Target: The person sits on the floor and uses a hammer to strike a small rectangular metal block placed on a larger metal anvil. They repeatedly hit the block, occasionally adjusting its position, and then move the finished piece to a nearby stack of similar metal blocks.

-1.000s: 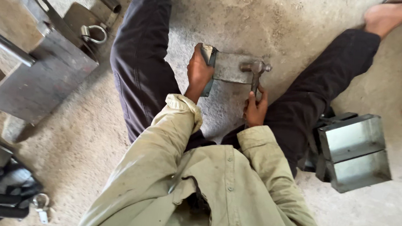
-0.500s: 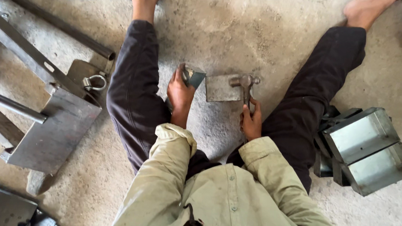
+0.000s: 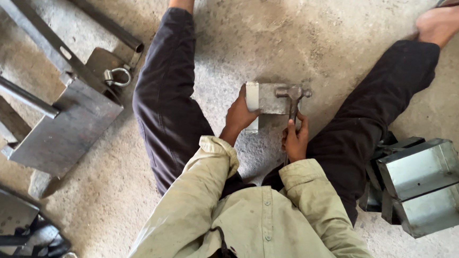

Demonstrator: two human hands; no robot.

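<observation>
I sit on a concrete floor with my legs spread apart. Between them lies a small folded sheet-metal piece [image 3: 266, 98]. My left hand [image 3: 239, 116] grips its left edge and holds it down. My right hand [image 3: 295, 140] is closed around the handle of a hammer [image 3: 293, 94], whose head rests on the right part of the metal piece.
Open sheet-metal boxes [image 3: 422, 183] are stacked by my right leg. At the left lie a flat steel plate [image 3: 65, 129], long steel bars [image 3: 39, 32], a pipe [image 3: 88, 11] and a ring shackle [image 3: 117, 76]. Dark metal parts [image 3: 6, 221] sit at the lower left.
The view has shifted, so the metal piece now sits nearer the centre. The hammer head stays on the piece's right part throughout, and my left hand keeps its grip on the left edge.
</observation>
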